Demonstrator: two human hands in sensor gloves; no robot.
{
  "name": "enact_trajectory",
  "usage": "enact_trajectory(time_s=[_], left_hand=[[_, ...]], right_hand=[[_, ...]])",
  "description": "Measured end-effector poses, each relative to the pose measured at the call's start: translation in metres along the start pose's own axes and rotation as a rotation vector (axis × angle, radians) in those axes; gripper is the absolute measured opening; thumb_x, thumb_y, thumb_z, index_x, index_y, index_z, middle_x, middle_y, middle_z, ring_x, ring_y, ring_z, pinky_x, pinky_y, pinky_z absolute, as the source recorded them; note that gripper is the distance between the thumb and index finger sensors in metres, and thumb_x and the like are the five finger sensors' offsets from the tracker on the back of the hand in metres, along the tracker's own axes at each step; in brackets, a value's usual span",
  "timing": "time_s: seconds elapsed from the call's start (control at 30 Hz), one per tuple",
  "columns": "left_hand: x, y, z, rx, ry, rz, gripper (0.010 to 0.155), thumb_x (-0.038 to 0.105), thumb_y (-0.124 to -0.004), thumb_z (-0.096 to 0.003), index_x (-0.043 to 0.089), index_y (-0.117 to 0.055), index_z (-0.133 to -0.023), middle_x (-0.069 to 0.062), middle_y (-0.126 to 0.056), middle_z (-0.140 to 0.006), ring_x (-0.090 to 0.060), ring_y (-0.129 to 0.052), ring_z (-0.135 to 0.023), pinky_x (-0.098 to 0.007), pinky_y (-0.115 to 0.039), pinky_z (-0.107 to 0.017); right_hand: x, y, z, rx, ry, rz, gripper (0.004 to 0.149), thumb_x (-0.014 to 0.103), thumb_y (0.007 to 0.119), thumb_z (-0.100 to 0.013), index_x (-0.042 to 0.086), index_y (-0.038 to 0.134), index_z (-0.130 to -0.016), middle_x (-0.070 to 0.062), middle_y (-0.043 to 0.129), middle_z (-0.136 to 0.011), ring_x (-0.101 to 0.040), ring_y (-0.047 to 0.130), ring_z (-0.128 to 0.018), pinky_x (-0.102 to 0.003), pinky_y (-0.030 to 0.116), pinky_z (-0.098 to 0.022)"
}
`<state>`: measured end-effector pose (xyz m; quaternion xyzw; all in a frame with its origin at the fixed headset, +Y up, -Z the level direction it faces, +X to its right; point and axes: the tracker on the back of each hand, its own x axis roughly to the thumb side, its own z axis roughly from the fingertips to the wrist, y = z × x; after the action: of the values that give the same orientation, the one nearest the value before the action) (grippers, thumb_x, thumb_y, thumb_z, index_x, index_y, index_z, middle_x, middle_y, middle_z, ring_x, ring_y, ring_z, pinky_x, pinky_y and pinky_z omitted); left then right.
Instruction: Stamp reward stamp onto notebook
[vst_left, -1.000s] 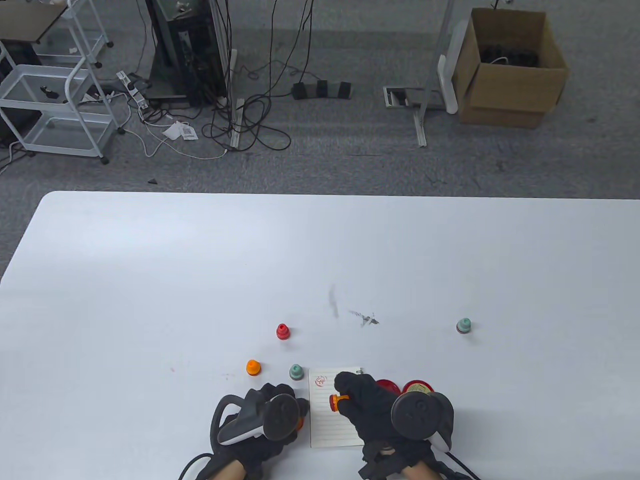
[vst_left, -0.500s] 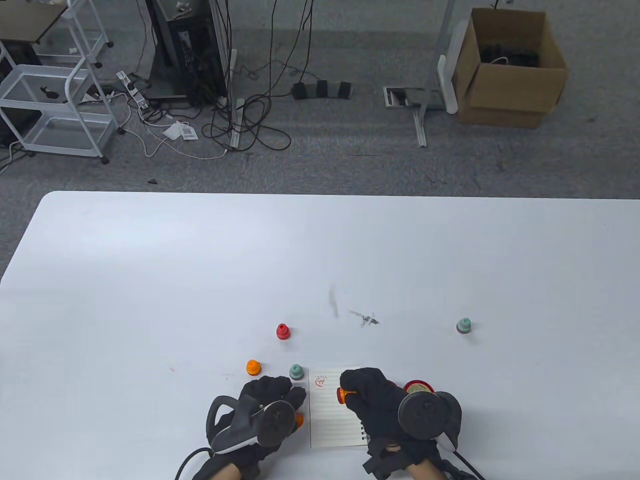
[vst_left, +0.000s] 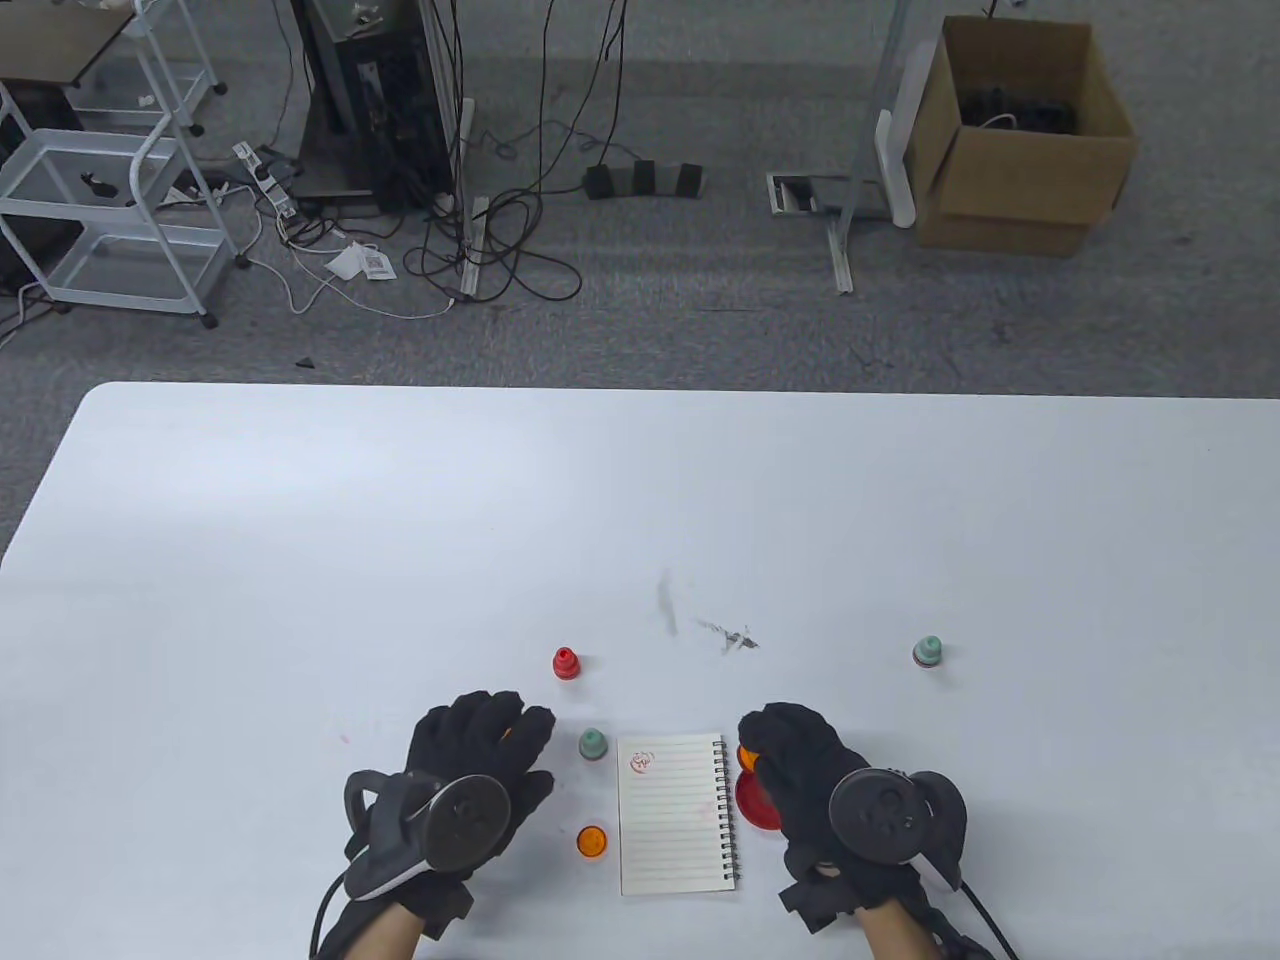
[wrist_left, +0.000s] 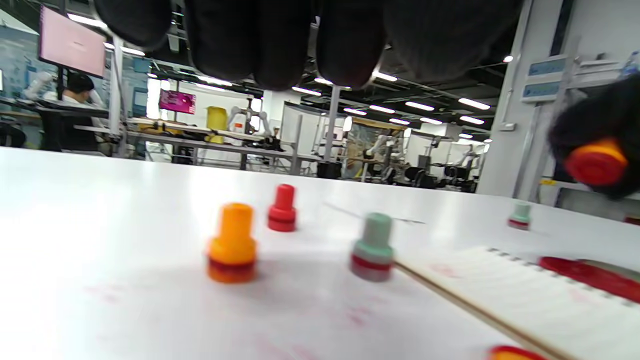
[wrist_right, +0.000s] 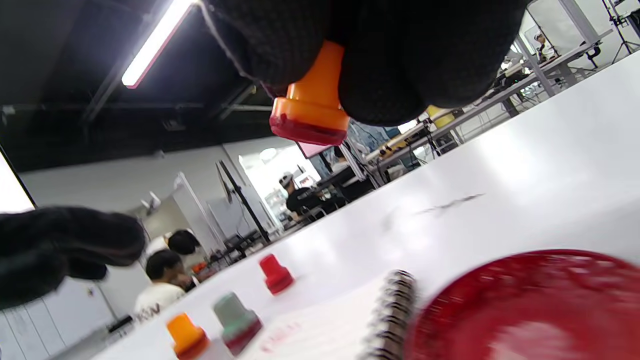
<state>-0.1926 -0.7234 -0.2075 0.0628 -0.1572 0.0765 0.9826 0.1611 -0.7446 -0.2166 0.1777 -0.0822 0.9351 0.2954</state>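
The left hand (vst_left: 470, 760) hovered palm-down over the white table (vst_left: 300, 520), fingers extended and relaxed above the orange stamp (wrist_left: 232, 243), holding nothing. Just right of it stood a mint-green stamp (vst_left: 593, 743) with a red band, and farther back a red stamp (vst_left: 566, 663); all were small, knobbed plastic pieces. A round orange cap (vst_left: 592, 842) lay flat near the notebook's left edge. The notebook (vst_left: 675, 825), lined white paper with a wire spiral down its right side, lay open between the hands, a red print (vst_left: 642, 762) at its top left corner. Right of the spiral sat a glossy red ink pad (vst_left: 755, 800). Above it the right hand (vst_left: 810, 775) curled its fingers round the reward stamp (wrist_right: 312, 107), orange-handled with a red face, lifted clear of the paper
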Motion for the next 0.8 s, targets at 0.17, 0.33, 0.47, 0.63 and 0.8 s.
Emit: enact_trajectory(time_s=[0.17,0.33,0.47,0.63,0.8], left_hand=[[-0.03,-0.012,0.006,0.037,0.064,-0.047,0.061,0.054,-0.077,-0.0472,0.032,-0.074,-0.105,-0.006,-0.072,-0.112,-0.037,-0.072,-0.104,-0.062,-0.063,-0.078],[-0.036,-0.023,0.011,0.008,0.051,-0.085,0.061,0.054,-0.076,-0.0469,0.033,-0.073,-0.104,-0.005,-0.071,-0.112,-0.036,-0.073,-0.103,-0.061,-0.065,-0.078],[-0.033,-0.026,0.011,0.0,0.044,-0.087,0.061,0.054,-0.076,-0.0468,0.033,-0.074,-0.104,-0.004,-0.071,-0.112,-0.036,-0.073,-0.103,-0.061,-0.065,-0.078],[-0.033,-0.026,0.012,-0.001,0.043,-0.084,0.06,0.054,-0.075,-0.0469,0.032,-0.075,-0.103,-0.005,-0.072,-0.111,-0.036,-0.074,-0.102,-0.06,-0.066,-0.077],[-0.031,-0.027,0.012,-0.008,0.037,-0.086,0.059,0.053,-0.075,-0.047,0.032,-0.076,-0.102,-0.004,-0.072,-0.111,-0.036,-0.075,-0.102,-0.06,-0.066,-0.077]], right_hand=[[-0.003,0.008,-0.001,0.065,0.002,0.141,0.048,0.015,0.081,-0.041,0.011,0.078,-0.089,-0.019,0.077,-0.092,-0.038,0.092,-0.063,-0.045,0.082,-0.049],[-0.001,0.017,-0.005,0.137,0.001,0.191,0.049,0.017,0.084,-0.04,0.011,0.077,-0.089,-0.018,0.079,-0.088,-0.036,0.092,-0.061,-0.044,0.081,-0.048],[0.001,0.019,-0.005,0.187,-0.005,0.242,0.049,0.017,0.086,-0.039,0.012,0.078,-0.087,-0.017,0.081,-0.085,-0.035,0.093,-0.059,-0.045,0.082,-0.047],[0.002,0.023,-0.006,0.249,-0.021,0.265,0.046,0.018,0.088,-0.037,0.014,0.083,-0.083,-0.014,0.086,-0.081,-0.034,0.096,-0.056,-0.044,0.083,-0.045],[0.002,0.034,-0.007,0.318,-0.03,0.303,0.046,0.018,0.09,-0.036,0.015,0.085,-0.081,-0.013,0.09,-0.079,-0.036,0.099,-0.054,-0.044,0.084,-0.045]])
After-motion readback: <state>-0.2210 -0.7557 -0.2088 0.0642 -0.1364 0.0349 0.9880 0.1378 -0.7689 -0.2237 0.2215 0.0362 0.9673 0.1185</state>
